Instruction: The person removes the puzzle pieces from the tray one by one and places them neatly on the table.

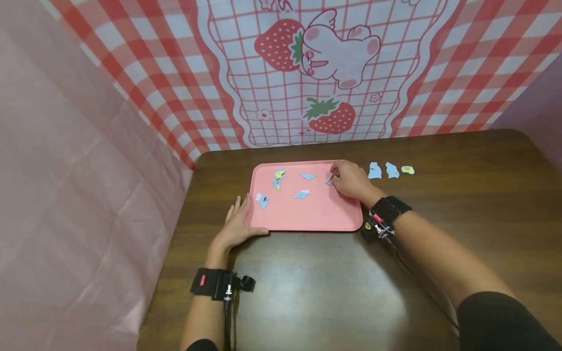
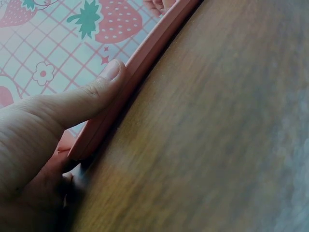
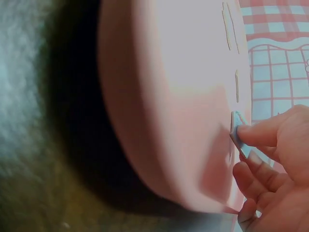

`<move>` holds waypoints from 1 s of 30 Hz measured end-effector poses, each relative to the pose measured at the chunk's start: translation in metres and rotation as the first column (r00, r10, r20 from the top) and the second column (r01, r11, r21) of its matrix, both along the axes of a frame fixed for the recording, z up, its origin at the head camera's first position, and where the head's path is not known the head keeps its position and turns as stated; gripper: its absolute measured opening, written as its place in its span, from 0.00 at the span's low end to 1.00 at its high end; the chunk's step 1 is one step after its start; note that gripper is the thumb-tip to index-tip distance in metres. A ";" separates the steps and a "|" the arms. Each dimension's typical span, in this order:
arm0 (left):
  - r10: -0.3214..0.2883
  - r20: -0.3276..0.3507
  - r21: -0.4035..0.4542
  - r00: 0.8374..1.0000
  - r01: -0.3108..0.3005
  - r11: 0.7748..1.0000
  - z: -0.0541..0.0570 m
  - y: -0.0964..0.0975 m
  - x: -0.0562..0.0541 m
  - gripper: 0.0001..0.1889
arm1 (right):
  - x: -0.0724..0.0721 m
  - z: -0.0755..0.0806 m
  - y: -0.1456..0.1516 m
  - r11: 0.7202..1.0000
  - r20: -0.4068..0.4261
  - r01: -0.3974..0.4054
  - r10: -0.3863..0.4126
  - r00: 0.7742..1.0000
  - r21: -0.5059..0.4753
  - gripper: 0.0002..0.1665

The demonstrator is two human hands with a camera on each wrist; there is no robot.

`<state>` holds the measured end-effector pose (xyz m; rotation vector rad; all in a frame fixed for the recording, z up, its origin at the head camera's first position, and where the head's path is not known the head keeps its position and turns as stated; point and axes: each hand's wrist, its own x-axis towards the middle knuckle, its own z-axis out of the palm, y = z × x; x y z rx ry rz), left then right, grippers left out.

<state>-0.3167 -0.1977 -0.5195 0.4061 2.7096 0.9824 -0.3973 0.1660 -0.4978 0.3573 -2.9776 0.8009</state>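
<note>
- A small, thin, pale-blue flat piece with irregular edges (image 3: 237, 131) was pinched between the thumb and fingers of the right hand (image 1: 352, 180), near the upper right corner of the shallow pink rectangular tray (image 1: 316, 214).
- The left hand (image 1: 237, 225) had its fingers spread, neither clenched nor pinching; it rested around the tray's near left corner, thumb on the near rim.
- The piece looked like card or thin board, so it was probably very light and fairly stiff, though likely to crease if squeezed across its face.
- Lying flat, it would probably have been hard to lift from the smooth tray; opposite edges seemed the best hold.
- More flat blue pieces, one blue-and-yellow (image 1: 278, 179), lay on the tray; three others (image 1: 392, 170) lay on the brown wood-grain table (image 1: 272, 282), right of the tray.
- Small red tags (image 1: 203, 280) marked the black wrist straps (image 1: 215, 287); their lettering was too small to read.
</note>
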 end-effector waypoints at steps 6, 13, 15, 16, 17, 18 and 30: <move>-0.011 0.003 -0.001 1.000 0.011 1.000 -0.002 0.002 0.000 0.68 | 0.008 -0.004 0.004 0.981 -0.068 0.058 -0.072 0.995 -0.185 0.09; -0.007 -0.002 0.011 1.000 0.007 1.000 -0.001 0.003 0.000 0.68 | 0.012 0.001 0.008 0.907 -0.089 0.117 -0.167 0.982 -0.405 0.09; -0.008 -0.007 0.008 1.000 0.008 1.000 -0.001 0.002 0.000 0.68 | 0.012 0.004 0.010 0.895 -0.095 0.139 -0.196 0.976 -0.423 0.09; -0.010 -0.008 0.007 1.000 0.010 1.000 0.000 0.002 -0.001 0.68 | 0.012 0.005 0.011 0.891 -0.098 0.149 -0.210 0.973 -0.428 0.09; -0.011 -0.011 0.006 1.000 0.011 1.000 0.000 0.002 -0.001 0.68 | 0.012 0.006 0.012 0.887 -0.101 0.160 -0.225 0.969 -0.433 0.09; -0.010 -0.013 0.008 1.000 0.010 1.000 0.000 0.002 -0.001 0.68 | 0.012 0.007 0.014 0.883 -0.100 0.172 -0.237 0.966 -0.436 0.09; 0.003 -0.016 0.006 1.000 -0.003 1.000 0.002 0.001 0.000 0.67 | 0.013 0.012 0.040 0.839 -0.052 0.254 -0.317 0.947 -0.481 0.09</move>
